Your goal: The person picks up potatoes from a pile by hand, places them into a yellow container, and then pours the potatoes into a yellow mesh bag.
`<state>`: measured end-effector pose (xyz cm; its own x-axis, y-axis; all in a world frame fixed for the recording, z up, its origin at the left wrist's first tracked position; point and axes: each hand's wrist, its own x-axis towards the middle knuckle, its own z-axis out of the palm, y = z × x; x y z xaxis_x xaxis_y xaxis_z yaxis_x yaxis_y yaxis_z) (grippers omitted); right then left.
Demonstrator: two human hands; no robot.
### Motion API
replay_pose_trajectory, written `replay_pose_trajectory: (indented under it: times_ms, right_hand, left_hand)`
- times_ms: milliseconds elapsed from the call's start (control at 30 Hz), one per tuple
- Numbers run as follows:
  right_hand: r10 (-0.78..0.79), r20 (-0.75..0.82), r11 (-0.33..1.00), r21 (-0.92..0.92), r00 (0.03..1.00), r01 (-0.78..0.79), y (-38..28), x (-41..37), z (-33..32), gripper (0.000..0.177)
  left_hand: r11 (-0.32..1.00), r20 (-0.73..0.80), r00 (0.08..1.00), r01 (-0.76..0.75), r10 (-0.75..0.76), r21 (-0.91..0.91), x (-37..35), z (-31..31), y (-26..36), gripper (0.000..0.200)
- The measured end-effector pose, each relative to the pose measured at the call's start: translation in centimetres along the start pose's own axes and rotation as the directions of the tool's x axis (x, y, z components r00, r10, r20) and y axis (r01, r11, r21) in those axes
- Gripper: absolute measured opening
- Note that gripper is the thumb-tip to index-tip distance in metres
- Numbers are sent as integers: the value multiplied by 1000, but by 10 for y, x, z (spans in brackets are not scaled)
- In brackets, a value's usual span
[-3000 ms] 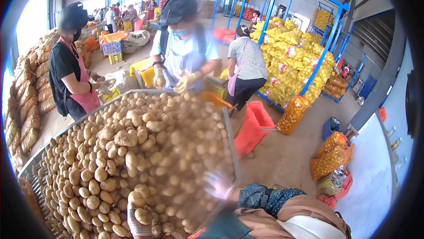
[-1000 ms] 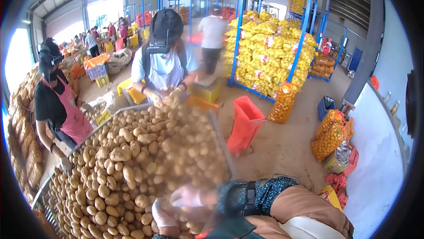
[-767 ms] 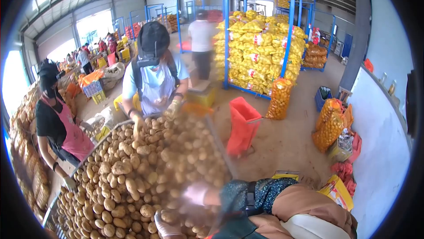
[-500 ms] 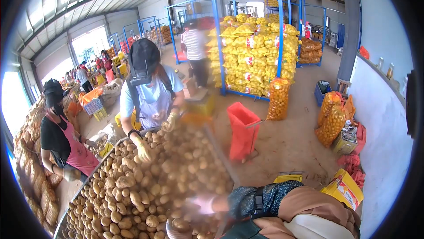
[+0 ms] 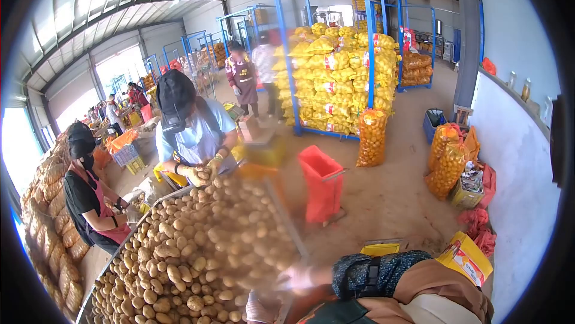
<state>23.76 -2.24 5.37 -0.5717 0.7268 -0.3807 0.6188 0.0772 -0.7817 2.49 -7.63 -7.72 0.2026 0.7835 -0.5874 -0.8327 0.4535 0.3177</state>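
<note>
Loose potatoes (image 5: 179,258) fill a large metal-edged bin in front of me. My right hand (image 5: 296,277), in a pale glove below a dark patterned sleeve, is over the near side of the heap, its fingers smeared in a hazy patch. Lower down, my left hand (image 5: 262,307) in a light striped glove is at the potatoes near the bin's near edge, partly cut off by the frame; I cannot tell what either hand holds. Across the bin, a person (image 5: 194,123) in a cap and apron has both gloved hands together around potatoes.
Another person (image 5: 96,195) in a pink apron works at the bin's left side. A red open container (image 5: 321,183) stands on the floor, with a net bag of potatoes (image 5: 372,138) behind it. Yellow sacks (image 5: 335,78) are stacked in a blue frame. A yellow box (image 5: 466,259) is beside me.
My view has shifted slightly. My two hands now appear closer together, nearer the bin's near edge. The person opposite has brought both hands together; the one in pink has leaned in.
</note>
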Motion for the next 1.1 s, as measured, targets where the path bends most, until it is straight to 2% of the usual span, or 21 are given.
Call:
replay_pose_trajectory:
  times_ms: [67, 167, 200, 300, 400, 500, 567, 633, 667, 733, 833, 933, 967, 1033, 1067, 1100]
  right_hand:
    - [61, 90, 997, -46, 994, -57, 4, -5, -8, 49]
    - [57, 112, 997, -53, 992, -52, 2, -13, -12, 52]
    - [9, 97, 1000, -21, 995, -7, 5, -13, -11, 54]
    - [-110, 86, 992, 69, 990, 104, 19, -10, -4, 62]
    - [-144, 146, 987, 95, 979, 131, 27, -5, 2, 71]
    - [-97, 199, 994, 65, 975, 86, 20, -4, 1, 69]
    - [-73, 228, 994, 98, 971, 51, -2, -20, -10, 64]
    - [-116, 250, 974, 219, 961, 60, 26, 5, 10, 60]
    - [-138, 260, 958, 278, 956, 63, 40, 17, 21, 59]
    - [-205, 228, 956, 255, 952, 145, 52, 27, 33, 65]
    - [-207, 218, 962, 224, 954, 157, 54, 29, 35, 70]
    - [-171, 240, 953, 286, 955, 99, 41, 18, 26, 75]
    - [-162, 254, 945, 318, 953, 76, 39, 17, 25, 78]
    - [-192, 200, 950, 283, 961, 131, 40, 21, 25, 83]
    - [-206, 177, 952, 262, 962, 156, 40, 22, 25, 85]
    - [-226, 147, 943, 282, 963, 179, 40, 21, 25, 74]
  left_hand:
    - [1000, 49, 999, -13, 13, 4, 21, -20, -10, 44]
    - [999, 126, 991, -35, 33, 15, 39, -35, -18, 45]
    - [999, 151, 988, -44, 40, 19, 43, -39, -20, 45]
    - [994, 113, 991, 74, -65, -77, -29, 46, -17, 46]
    - [997, -53, 998, -18, 22, 69, -57, 84, -20, 45]
    - [988, 88, 996, -18, 5, 156, -70, 91, -22, 43]
    - [958, 148, 987, -102, 64, 269, -49, 66, -23, 41]
    - [909, 213, 970, -188, 114, 372, -29, 39, -24, 39]
    - [924, 215, 970, -181, 112, 336, -30, 38, -24, 40]
    - [951, 222, 969, -166, 108, 263, -38, 42, -26, 40]
    - [953, 77, 995, -77, 57, 293, -47, 57, -24, 43]
    - [943, 69, 996, -78, 59, 323, -36, 47, -23, 47]
    - [956, 57, 997, -70, 56, 283, -36, 50, -23, 48]
    - [979, 30, 998, -57, 53, 194, -39, 58, -26, 49]
    - [969, 26, 1000, -22, 16, 246, -37, 53, -23, 49]
    - [955, 22, 1000, 14, -21, 297, -33, 45, -17, 49]
